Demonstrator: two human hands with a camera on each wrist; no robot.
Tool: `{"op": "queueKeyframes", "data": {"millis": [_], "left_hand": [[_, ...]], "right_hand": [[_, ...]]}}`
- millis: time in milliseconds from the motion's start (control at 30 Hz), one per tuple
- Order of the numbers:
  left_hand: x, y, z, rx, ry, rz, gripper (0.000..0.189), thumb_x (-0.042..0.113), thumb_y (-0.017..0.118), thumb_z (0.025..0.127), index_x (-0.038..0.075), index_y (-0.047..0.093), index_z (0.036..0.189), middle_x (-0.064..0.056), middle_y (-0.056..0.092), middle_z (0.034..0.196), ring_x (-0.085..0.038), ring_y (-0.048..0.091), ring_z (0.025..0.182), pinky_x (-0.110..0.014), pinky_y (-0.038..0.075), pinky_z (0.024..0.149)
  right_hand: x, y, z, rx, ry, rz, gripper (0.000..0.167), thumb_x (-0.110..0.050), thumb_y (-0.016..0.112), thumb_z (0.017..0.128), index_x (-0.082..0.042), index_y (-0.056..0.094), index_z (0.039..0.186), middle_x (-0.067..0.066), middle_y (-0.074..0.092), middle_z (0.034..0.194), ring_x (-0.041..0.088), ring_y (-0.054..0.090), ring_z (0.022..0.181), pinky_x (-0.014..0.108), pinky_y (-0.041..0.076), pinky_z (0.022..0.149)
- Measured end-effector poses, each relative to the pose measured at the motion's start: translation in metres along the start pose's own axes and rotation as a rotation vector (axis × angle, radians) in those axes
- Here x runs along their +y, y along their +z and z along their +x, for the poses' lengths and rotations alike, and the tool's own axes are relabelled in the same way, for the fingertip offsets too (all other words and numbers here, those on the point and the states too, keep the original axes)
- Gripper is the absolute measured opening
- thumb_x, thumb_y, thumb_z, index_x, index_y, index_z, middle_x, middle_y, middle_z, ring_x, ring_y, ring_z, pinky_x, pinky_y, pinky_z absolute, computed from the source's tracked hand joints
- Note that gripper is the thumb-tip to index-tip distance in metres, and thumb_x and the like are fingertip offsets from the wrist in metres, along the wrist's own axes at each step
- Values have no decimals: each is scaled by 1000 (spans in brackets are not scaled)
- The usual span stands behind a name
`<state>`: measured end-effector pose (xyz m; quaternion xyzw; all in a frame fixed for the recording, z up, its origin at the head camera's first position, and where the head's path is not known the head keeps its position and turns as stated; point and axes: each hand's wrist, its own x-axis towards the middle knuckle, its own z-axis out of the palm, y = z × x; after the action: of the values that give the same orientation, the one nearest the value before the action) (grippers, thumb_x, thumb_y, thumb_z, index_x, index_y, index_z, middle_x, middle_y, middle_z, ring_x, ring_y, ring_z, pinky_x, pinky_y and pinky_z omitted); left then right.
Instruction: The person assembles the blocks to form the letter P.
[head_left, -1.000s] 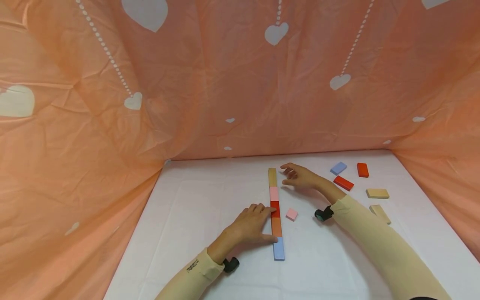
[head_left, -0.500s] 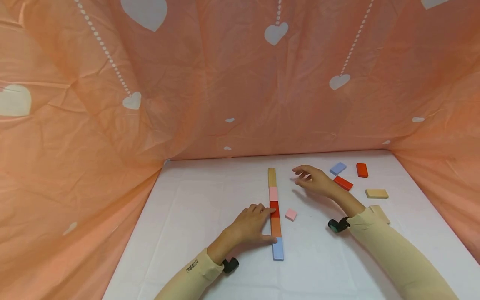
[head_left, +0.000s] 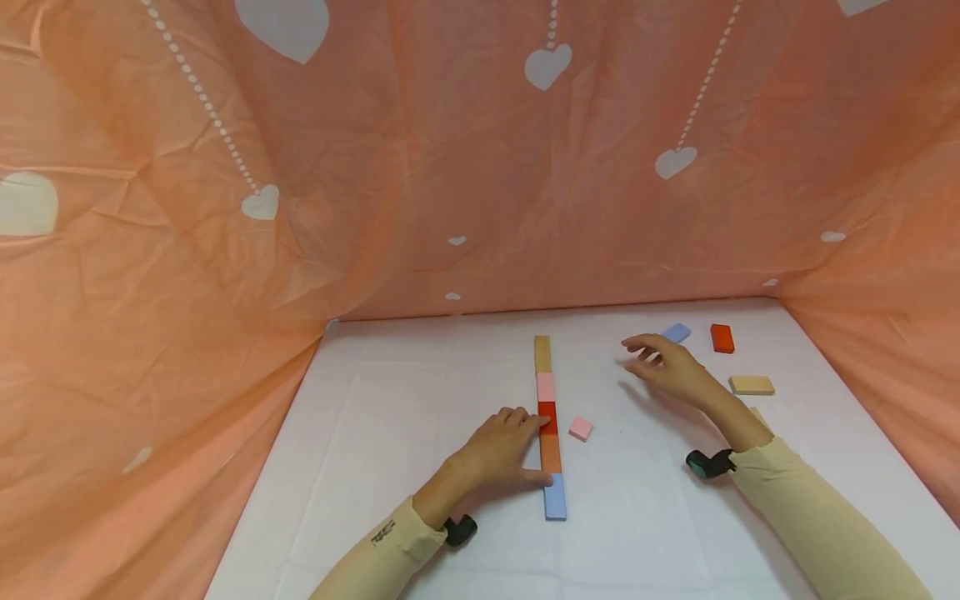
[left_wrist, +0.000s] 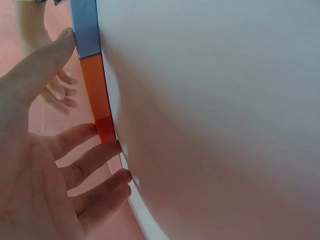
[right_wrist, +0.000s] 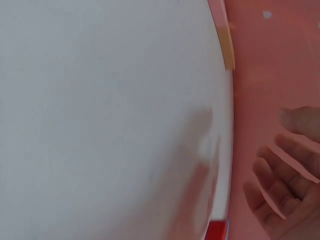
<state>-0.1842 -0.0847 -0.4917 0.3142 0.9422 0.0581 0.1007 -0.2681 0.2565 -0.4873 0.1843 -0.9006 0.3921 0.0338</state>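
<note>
A straight row of flat blocks runs away from me in the head view: a blue block [head_left: 555, 502] nearest, then an orange block [head_left: 551, 455], a red block [head_left: 547, 408], a pink block [head_left: 545, 387] and a natural wood block [head_left: 542, 354] farthest. My left hand [head_left: 489, 454] rests along the row's left side, thumb at the blue block and forefinger over the red one. Its fingers are spread and hold nothing. My right hand [head_left: 667, 368] hovers over the table to the right, loosely bent and holding nothing. Beneath it, a second red block is mostly hidden.
A small pink square block [head_left: 581, 428] lies just right of the row. Farther right lie another blue block [head_left: 677, 332], a loose red block [head_left: 722, 338] and a wood block [head_left: 752, 385]; one more is mostly covered by the right arm. An orange cloth [head_left: 480, 208] encloses the table.
My right hand has moved right, from beside the row's far end to the loose blocks, now covering a red one. The left hand and the row have stayed put.
</note>
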Motion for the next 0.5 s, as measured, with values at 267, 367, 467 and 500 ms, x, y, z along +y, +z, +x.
{"op": "queueKeyframes", "data": {"millis": [267, 367, 467, 500], "left_hand": [[-1, 0, 2, -6, 11, -31, 89, 63, 80, 90, 15, 48, 158, -5, 58, 142, -22, 54, 130, -36, 47, 113], [-1, -1, 2, -6, 15, -31, 90, 63, 80, 90, 15, 48, 158, -5, 58, 142, -22, 54, 129, -35, 48, 112], [-2, -1, 2, -5, 14, -32, 89, 63, 80, 90, 15, 48, 158, -4, 58, 142, -21, 54, 130, -35, 48, 112], [-2, -1, 1, -6, 13, -34, 89, 63, 80, 90, 15, 48, 158, -4, 58, 142, -21, 54, 129, -35, 48, 112]], "right_hand": [[16, -20, -12, 21, 75, -54, 43, -16, 78, 100, 2, 66, 137, 20, 68, 114, 32, 64, 98, 25, 53, 82], [21, -26, -15, 58, 68, -67, 42, -14, 80, 98, 5, 67, 133, 24, 69, 117, 35, 63, 99, 26, 52, 83], [27, -31, -17, 70, 84, -81, 43, -15, 81, 97, 6, 67, 131, 26, 67, 120, 39, 62, 103, 34, 52, 84], [28, -32, -17, 70, 94, -84, 44, -16, 80, 97, 6, 67, 132, 27, 67, 121, 41, 61, 104, 38, 52, 84]]}}
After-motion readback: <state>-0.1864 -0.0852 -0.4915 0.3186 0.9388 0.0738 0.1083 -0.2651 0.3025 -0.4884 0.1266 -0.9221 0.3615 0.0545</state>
